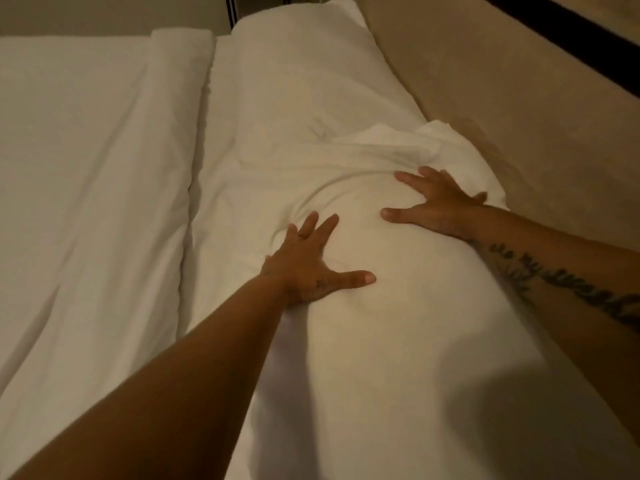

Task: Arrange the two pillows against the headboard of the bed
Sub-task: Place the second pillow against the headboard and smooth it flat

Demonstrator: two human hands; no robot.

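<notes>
Head view: both hands flat, fingers spread, pressing on the near pillow, gripping nothing. Left hand on its left part, right hand at its far right edge by the beige headboard. Near pillow lies along headboard; far pillow just beyond, touching it, also against headboard. White duvet to the left.
</notes>
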